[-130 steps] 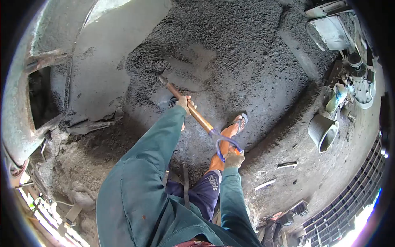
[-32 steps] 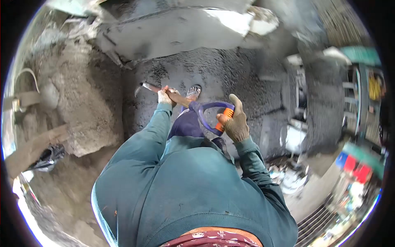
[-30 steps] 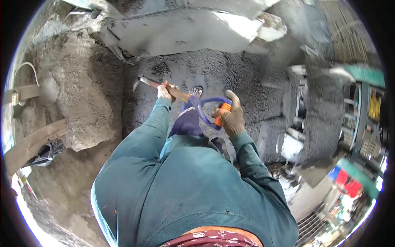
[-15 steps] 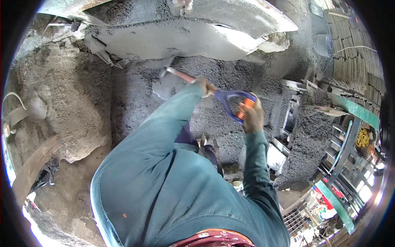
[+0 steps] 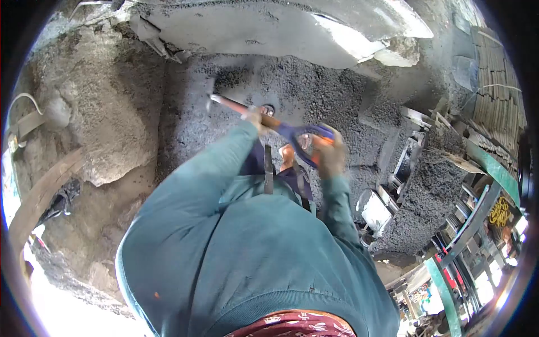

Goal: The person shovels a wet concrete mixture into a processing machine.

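A shovel (image 5: 229, 103) with a brown shaft and a blue D-shaped handle slants across the middle of the head view. My left hand (image 5: 255, 119) is wrapped round the shaft. At the upper end, my right hand (image 5: 330, 154) is closed on the handle's orange crossbar, a little blurred. The shovel's far end points up and left, over dark grey granular material (image 5: 314, 84); its blade is thin and hard to make out. A darker patch (image 5: 231, 77) of the material lies just beyond that end.
A large pale curved metal sheet (image 5: 241, 33) spans the top. Rough stone blocks (image 5: 106, 106) stand on the left, beside a curved wooden piece (image 5: 42, 196). To the right are a white container (image 5: 373, 212), green metal bars (image 5: 494, 163) and stacked grey slats (image 5: 497, 90). My feet (image 5: 286, 154) are below the shaft.
Both hands and the shovel have shifted slightly left in view. The surroundings have moved up and right as my head tilted, and my feet now show.
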